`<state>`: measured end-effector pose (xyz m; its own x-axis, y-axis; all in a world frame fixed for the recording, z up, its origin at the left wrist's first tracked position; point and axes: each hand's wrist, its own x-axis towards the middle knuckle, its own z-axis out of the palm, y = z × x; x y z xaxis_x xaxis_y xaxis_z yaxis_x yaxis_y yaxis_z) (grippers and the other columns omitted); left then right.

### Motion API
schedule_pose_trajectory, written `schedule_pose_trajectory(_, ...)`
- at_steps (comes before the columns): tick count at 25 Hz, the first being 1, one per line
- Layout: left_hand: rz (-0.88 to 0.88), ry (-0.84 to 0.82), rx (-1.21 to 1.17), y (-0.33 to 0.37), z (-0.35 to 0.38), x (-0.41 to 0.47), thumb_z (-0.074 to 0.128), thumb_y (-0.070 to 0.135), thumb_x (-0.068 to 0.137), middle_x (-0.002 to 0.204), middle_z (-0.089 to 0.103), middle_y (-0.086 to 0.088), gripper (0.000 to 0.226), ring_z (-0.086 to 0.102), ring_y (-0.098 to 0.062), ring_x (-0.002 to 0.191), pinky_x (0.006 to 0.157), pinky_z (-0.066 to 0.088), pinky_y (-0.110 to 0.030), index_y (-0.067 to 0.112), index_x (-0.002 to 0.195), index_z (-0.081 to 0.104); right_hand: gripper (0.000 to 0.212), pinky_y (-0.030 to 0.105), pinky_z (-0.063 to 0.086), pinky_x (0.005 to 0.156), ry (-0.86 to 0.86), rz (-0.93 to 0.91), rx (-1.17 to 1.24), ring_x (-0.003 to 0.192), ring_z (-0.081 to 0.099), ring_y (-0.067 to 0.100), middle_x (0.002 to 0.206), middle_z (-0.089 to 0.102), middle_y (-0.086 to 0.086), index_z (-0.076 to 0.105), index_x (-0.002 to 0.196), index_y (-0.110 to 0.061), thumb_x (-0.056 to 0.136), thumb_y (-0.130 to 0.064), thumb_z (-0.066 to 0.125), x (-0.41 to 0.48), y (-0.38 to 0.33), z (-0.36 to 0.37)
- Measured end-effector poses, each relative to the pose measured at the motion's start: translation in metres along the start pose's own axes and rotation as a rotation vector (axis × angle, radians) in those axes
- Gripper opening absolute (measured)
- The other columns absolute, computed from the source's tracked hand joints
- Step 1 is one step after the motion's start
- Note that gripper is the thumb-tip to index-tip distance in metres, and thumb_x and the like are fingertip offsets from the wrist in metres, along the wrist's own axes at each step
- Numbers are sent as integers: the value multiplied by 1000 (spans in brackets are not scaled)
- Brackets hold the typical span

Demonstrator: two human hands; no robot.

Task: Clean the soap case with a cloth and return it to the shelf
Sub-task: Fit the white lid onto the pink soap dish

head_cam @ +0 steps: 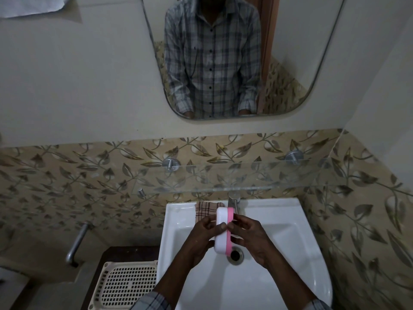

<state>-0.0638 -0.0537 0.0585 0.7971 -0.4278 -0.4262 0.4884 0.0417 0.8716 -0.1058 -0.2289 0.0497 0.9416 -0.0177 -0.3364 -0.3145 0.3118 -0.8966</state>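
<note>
Over the sink, both hands hold the soap case up on edge, left hand and right hand each with a grip pinching it from its own side, thumbs meeting by the pink band, probably so drips land in the basin. Checked cloth sits on the back rim below the glass shelf, nobody touching it, so I'd guess wiping hasn't started. Can't tell if there's soap inside, and the case hides the far fingers.
</note>
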Motion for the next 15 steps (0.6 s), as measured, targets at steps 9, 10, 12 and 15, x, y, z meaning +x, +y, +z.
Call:
schedule_pose_trajectory(9, -6, -12, 3, 6, 6, -6, 76, 45, 75, 117, 73, -5, 62, 71, -25, 104, 79, 59, -39, 23, 130, 58, 57, 44, 59, 90, -3, 14, 27, 107, 70, 28, 118, 71, 15, 65, 127, -15, 74, -31, 79, 4, -1, 8)
schedule_pose_trajectory(10, -20, 10, -22, 6, 9, -6, 72, 50, 76, 117, 72, -8, 62, 71, -26, 102, 79, 59, -41, 23, 130, 58, 56, 42, 59, 88, 4, 14, 32, 106, 70, 26, 116, 72, 12, 67, 125, -17, 74, -36, 79, 5, -1, 9)
schedule_pose_trajectory(12, -96, 52, -128, 6, 12, -6, 63, 62, 80, 115, 72, -15, 60, 72, -31, 97, 79, 58, -47, 22, 125, 62, 50, 39, 60, 81, 33, 11, 66, 104, 71, 26, 112, 75, 7, 68, 122, -18, 77, -39, 77, 7, -2, 11)
schedule_pose_trajectory(15, -159, -23, -226, 1, 1, -7, 68, 47, 86, 124, 67, -19, 48, 67, -43, 107, 87, 54, -62, 26, 129, 62, 37, 48, 60, 81, 62, -5, 137, 105, 70, 33, 114, 74, 8, 66, 124, -23, 88, -28, 72, 7, 1, 9)
